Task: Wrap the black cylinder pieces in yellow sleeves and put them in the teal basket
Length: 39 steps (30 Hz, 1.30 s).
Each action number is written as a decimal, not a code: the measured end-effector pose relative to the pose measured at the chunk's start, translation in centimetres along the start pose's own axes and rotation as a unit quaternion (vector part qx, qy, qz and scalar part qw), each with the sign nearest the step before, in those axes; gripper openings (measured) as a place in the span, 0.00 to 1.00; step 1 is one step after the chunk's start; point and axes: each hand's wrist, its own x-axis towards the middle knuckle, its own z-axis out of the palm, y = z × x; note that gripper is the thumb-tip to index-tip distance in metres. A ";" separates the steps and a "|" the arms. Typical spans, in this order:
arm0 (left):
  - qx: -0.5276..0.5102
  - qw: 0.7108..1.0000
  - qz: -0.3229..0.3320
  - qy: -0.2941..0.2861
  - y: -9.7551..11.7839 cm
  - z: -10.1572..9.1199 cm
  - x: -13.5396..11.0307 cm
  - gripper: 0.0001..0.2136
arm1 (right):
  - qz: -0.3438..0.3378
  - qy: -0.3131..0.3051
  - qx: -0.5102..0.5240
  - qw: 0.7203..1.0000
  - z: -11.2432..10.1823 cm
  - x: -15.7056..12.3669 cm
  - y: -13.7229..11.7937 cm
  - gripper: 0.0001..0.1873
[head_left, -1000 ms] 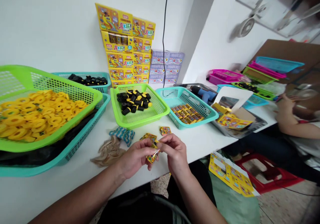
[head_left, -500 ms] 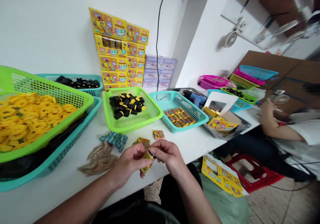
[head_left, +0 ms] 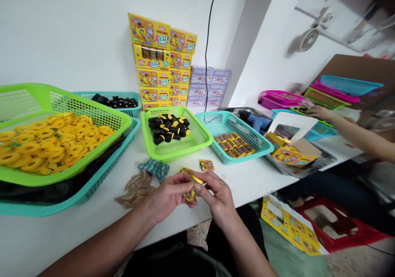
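Observation:
My left hand (head_left: 173,192) and my right hand (head_left: 217,194) meet over the table's front edge, fingers closed. Between their fingertips is a small yellow-topped cylinder (head_left: 196,179), partly covered by the fingers. A colourful printed yellow label (head_left: 189,195) shows below it, against the left fingers. On the table just beyond the hands lies a small stack of printed labels (head_left: 206,165); more printed yellow shows behind the left fingers. A blue-and-white patterned cloth bundle (head_left: 154,168) and a crumpled beige cloth (head_left: 135,189) lie left of my hands.
A green basket (head_left: 200,139) holds black-and-yellow cylinders; a teal basket (head_left: 262,145) holds labelled ones. Yellow rings fill another green basket (head_left: 119,131) at left. Yellow boxes (head_left: 154,78) stand stacked by the wall. At right, a co-worker's arm (head_left: 354,131) reaches toward stacked baskets.
The view has swung left, so things appear further right. The cylinder has turned between my fingers, showing its yellow end instead of black. The co-worker's hand has moved to a basket.

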 end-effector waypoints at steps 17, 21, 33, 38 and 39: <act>0.033 0.996 0.054 0.065 0.8 0.2 0.0 0.13 | -0.014 0.044 -0.049 0.998 0.8 -0.5 -0.8 0.15; 0.047 0.992 0.069 0.099 0.9 0.2 0.1 0.17 | 0.022 0.051 -0.050 0.997 1.4 -0.5 -0.5 0.12; -0.008 0.992 -0.019 0.127 0.3 -0.1 0.6 0.23 | -0.214 0.069 -0.262 0.939 2.3 -1.1 0.9 0.26; -0.072 0.988 -0.026 0.130 0.9 0.0 0.5 0.14 | -0.136 0.077 -0.197 0.968 2.6 -1.1 0.7 0.27; -0.085 0.987 -0.033 0.132 1.0 0.0 0.5 0.12 | -0.124 0.083 -0.189 0.971 2.6 -1.1 0.8 0.26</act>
